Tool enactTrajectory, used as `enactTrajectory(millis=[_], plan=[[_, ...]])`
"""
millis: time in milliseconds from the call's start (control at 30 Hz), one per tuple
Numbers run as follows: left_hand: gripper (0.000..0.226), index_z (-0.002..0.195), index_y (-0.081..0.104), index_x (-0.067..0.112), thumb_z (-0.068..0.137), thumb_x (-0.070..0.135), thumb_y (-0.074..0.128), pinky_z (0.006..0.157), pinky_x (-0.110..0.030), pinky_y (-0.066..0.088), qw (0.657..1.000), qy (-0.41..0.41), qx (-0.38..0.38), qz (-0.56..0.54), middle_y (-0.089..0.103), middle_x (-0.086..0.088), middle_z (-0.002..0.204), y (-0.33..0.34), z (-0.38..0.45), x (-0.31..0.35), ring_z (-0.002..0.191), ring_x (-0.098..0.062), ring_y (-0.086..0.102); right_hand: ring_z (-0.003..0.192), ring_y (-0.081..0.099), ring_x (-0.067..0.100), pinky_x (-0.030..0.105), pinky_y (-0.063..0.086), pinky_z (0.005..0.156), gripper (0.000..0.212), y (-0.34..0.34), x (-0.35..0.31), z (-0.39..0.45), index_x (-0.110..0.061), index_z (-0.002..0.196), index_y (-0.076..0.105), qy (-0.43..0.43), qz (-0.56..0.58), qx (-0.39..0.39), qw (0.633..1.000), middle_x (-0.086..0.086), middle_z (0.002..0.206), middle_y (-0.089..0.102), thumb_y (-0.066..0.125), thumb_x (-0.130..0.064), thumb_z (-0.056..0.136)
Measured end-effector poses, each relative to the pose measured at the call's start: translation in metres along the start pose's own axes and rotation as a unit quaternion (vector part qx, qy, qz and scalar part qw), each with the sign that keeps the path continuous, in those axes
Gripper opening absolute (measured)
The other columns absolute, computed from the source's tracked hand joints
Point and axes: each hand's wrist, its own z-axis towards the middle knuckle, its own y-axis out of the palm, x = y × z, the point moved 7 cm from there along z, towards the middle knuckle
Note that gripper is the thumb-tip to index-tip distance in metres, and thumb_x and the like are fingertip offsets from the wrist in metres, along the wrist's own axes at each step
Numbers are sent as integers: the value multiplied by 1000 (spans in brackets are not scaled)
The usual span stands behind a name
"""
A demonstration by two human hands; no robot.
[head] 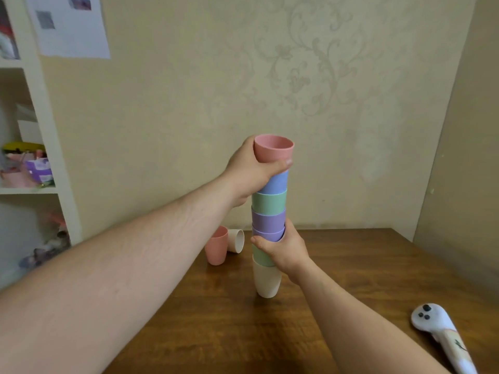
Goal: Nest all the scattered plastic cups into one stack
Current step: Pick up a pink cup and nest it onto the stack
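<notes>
A tall stack of nested plastic cups (268,203) stands upright on the wooden table (351,279), with a cream cup (266,282) at the bottom and green, purple and blue ones above. My left hand (253,171) grips the pink cup (273,148) at the very top. My right hand (286,251) is wrapped around the lower part of the stack, over a green cup. Left of the stack, a second pink cup (216,247) stands upright, and a cream cup (235,241) lies on its side behind it.
A white controller-like device (442,338) lies at the table's front right. A white shelf unit (32,157) with boxes and clutter stands at the left against the wallpapered wall. The table's left edge runs diagonally under my left forearm.
</notes>
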Motion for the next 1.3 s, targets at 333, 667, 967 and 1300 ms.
enactTrajectory(millis=[333,667,967,1300], plan=[[57,132,63,27,82,32,91,88,-32,62,1000,-20,-10,0,76,9,120,6,-3,-16,107,-10,75,107,70,5,33,58,91,69,0,0,3,-44,133,58,-5,-7,-5,1000,-16,120,73,96,-38,76],[73,159,44,31,97,63,65,99,-21,47,998,-9,-8,55,62,11,141,-24,-10,-66,128,-8,61,110,70,8,35,59,93,71,3,5,19,-44,133,58,-12,-13,0,1000,-16,122,73,97,-41,74],[105,168,7,51,91,44,78,128,-53,29,875,-169,-75,447,-10,-7,178,-68,-40,-224,164,-41,5,110,72,10,33,60,91,70,8,10,37,-41,134,60,-8,-9,-7,1000,-14,122,74,97,-39,74],[123,171,18,25,76,43,94,110,-45,50,937,-237,111,232,52,-9,160,-76,-56,-280,143,-36,53,107,71,5,27,57,85,70,7,13,36,-43,133,59,-1,-4,-3,1000,-18,120,74,98,-40,75]])
